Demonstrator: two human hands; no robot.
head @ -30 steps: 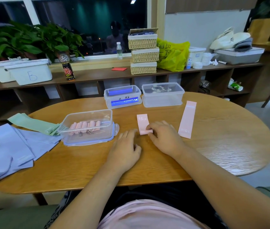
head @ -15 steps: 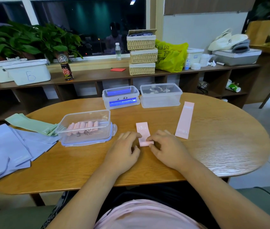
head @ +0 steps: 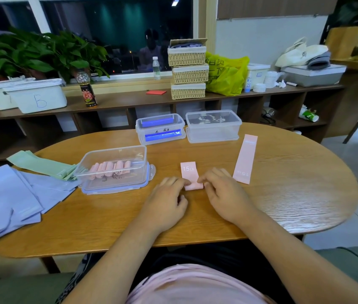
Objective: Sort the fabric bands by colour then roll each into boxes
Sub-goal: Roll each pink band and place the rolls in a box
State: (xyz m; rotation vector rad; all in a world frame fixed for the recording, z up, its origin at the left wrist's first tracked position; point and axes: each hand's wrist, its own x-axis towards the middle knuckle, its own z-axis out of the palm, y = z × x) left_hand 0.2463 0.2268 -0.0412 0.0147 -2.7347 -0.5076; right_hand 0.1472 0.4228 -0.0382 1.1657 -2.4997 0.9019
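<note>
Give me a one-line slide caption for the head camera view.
Left hand and right hand pinch a partly rolled pink band beside a clear box of pink rolls.

The oval table [head: 283, 205] is wood with a plain grain and a soft sheen. The half-rolled pink band [head: 188, 172] and the flat pink band [head: 245, 159] are smooth, matt cloth with white print. The green bands [head: 39, 164] and lilac bands [head: 15, 194] look like the same matt cloth, lightly creased. The open box [head: 112, 154] and the two lidded boxes [head: 213, 128] are clear, glossy plastic. On the shelf behind, the stacked baskets [head: 189, 73] are rough woven wicker and the yellow bag [head: 226, 77] is crinkled, shiny plastic.
</note>
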